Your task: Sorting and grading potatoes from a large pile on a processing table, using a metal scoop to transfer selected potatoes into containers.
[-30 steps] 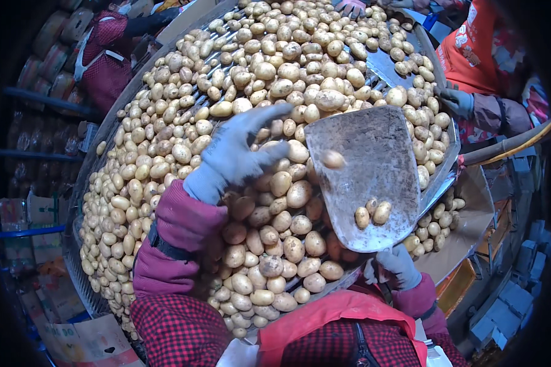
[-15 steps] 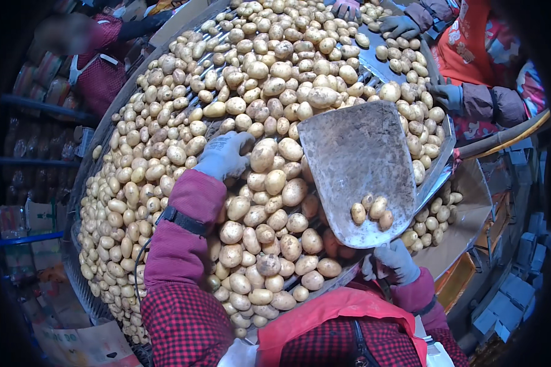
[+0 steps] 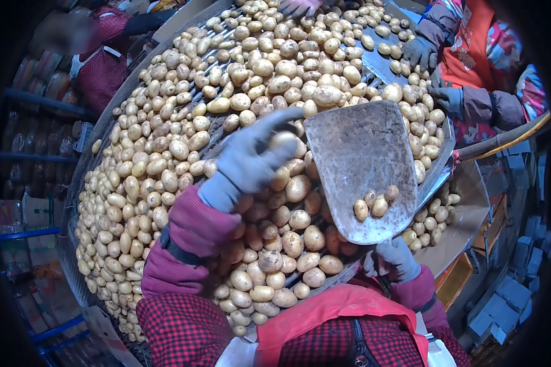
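Note:
My left hand, in a grey glove, is raised over the potato heap, somewhat blurred. Its fingers are stretched toward the scoop and stand apart from the thumb; a potato shows in the gap, apparently under the hand. At the lower right my gloved right hand is closed round the handle end of a wide, worn metal scoop. That scoop lies tilted on the heap, its broad edge pointing away from me. A few small potatoes rest in it near the handle; most of the handle is hidden.
Potatoes cover a large slatted, rimmed table. Across it at the top right are a co-worker's gloved hands, with another gloved hand at the far edge. An open cardboard box with potatoes stands at the right. Blue-railed shelving is at the left.
My left hand has lifted from the potatoes and swung right toward the scoop, its fingers straightening. The small potatoes in the scoop have shifted slightly. My right hand keeps its grip. A co-worker's hand has moved.

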Available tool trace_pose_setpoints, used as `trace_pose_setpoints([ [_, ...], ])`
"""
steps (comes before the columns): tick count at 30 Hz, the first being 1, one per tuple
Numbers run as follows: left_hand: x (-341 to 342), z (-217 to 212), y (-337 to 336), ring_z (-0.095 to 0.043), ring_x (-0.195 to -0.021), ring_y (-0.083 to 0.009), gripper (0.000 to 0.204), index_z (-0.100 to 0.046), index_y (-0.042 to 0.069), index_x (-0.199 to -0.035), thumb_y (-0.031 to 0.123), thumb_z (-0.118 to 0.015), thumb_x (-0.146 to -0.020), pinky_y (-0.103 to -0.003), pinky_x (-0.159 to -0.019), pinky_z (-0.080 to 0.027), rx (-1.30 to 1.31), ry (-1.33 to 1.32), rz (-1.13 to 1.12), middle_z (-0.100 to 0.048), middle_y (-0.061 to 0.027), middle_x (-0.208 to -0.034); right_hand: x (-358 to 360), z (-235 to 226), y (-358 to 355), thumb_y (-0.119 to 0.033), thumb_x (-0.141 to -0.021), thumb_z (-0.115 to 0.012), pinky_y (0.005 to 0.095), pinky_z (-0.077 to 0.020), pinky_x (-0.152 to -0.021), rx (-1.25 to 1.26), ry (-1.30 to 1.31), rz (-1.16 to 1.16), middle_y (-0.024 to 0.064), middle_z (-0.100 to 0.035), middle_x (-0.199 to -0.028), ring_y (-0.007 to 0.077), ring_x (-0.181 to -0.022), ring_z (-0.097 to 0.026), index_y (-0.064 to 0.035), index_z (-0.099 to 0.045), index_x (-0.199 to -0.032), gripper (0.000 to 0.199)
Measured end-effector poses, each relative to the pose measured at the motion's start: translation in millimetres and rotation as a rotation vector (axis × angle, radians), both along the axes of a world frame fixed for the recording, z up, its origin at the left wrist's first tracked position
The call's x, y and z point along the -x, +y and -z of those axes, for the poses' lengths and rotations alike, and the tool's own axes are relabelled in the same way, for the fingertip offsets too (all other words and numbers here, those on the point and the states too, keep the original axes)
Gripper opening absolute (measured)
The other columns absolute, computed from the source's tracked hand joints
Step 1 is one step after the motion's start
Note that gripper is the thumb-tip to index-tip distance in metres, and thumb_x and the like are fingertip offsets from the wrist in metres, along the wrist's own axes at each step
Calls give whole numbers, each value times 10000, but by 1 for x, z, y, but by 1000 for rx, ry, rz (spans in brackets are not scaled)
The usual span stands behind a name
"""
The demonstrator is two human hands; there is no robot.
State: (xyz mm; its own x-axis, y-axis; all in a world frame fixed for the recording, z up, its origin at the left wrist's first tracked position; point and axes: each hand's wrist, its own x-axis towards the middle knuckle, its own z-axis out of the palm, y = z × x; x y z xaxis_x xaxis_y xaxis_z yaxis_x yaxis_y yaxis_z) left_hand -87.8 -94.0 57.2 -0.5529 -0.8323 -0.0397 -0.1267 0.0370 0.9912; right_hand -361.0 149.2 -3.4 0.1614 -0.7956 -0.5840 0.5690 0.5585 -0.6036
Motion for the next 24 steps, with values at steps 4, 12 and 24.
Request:
trace_pose_setpoints([
  [4,0,15,9,-489,-1307,-353,784,-461,134,-1476,398,-761,-801,-467,-1120,-354,702,-485,163,-548,-175,-1363,8,8,4,-298,-887,-731,319,-526,-524,-13,2,-67,180,-679,-743,247,-583,-656,86,-584,-1121,472],
  [12,-35,54,28,-381,-1364,-395,658,-559,215,-1365,376,-753,-757,-590,-1056,-337,913,-947,298,-473,-125,-1440,14,8,3,-291,-889,-732,309,-515,-495,-52,40,-139,190,-697,-759,245,-578,-665,79,-590,-1102,450],
  [24,-30,79,-115,-384,-1381,-319,625,-512,297,-1409,348,-726,-823,-554,-1055,-354,926,-1301,-8,-486,-96,-1433,11,-1,-4,-327,-876,-748,304,-529,-555,-86,80,-185,160,-700,-749,222,-613,-660,56,-665,-935,397],
])
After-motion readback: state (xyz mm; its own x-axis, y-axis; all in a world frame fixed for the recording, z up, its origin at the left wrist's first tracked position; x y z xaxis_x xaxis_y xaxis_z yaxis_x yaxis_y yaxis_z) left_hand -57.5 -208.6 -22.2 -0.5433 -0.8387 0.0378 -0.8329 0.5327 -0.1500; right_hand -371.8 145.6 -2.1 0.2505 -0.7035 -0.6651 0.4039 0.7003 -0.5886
